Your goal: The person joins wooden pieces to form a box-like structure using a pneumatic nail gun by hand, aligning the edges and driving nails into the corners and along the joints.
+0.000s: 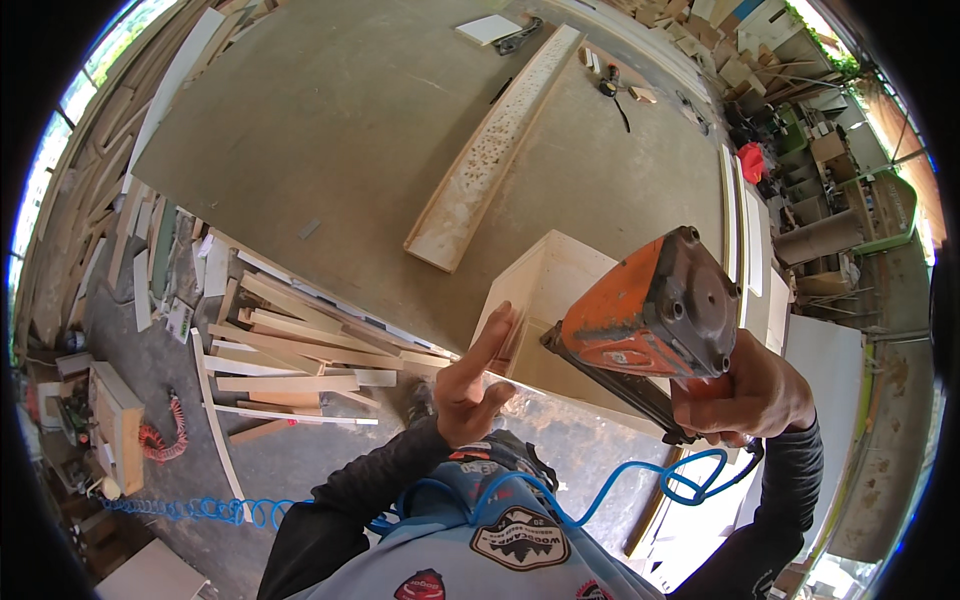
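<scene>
My right hand [745, 395] is wrapped around the handle of an orange and black pneumatic nail gun [640, 305]. The gun's nose points left over a pale open wooden box [575, 265] at the table's near edge and hides part of it; whether the nose touches the wood I cannot tell. A blue air hose [620, 468] loops from the gun's handle across my front. My left hand [470, 390] is at the box's left side, fingers stretched out along the panel and thumb apart, seemingly touching it and holding nothing.
On the large table [330, 130] lies a long shallow wooden trough [495, 150]. A tape measure [608, 88] and small wood pieces are at the far right. Loose wood strips [290, 345] are piled left of me. A red coiled hose [165, 440] lies on the floor, and shelves line the right.
</scene>
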`<state>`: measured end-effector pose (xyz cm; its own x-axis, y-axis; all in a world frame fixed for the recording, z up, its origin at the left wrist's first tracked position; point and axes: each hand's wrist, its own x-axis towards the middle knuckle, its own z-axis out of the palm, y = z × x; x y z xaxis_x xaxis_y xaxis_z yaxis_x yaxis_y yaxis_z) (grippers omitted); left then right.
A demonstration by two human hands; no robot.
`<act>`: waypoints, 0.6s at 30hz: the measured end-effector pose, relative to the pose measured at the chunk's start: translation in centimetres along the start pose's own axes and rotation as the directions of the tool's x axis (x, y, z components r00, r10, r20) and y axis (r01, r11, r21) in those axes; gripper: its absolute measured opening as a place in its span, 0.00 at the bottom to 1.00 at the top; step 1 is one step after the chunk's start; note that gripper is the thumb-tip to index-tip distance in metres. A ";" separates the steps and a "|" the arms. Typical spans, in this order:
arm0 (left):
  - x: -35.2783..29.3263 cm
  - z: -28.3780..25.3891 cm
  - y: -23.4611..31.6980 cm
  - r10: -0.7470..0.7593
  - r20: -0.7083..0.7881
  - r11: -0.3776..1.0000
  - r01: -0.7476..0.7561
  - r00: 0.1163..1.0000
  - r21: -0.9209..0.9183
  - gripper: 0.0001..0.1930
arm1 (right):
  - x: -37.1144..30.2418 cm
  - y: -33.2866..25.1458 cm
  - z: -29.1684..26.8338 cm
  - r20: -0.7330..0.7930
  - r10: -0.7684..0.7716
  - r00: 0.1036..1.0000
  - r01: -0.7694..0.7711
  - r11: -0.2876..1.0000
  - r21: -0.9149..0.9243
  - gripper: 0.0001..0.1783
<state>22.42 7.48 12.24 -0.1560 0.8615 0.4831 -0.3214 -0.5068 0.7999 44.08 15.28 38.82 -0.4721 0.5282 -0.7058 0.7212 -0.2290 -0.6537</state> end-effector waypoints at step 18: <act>0.4 -1.2 -0.6 0.176 0.091 0.958 -0.192 0.980 0.213 0.21 | 0.4 2.5 0.0 0.028 -0.201 0.979 0.202 0.979 -0.010 0.13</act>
<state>21.45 8.18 11.48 -0.1248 0.7525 0.6467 -0.0790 -0.6573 0.7495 45.68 14.92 36.86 -0.6215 0.5404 -0.5672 0.6165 -0.1093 -0.7797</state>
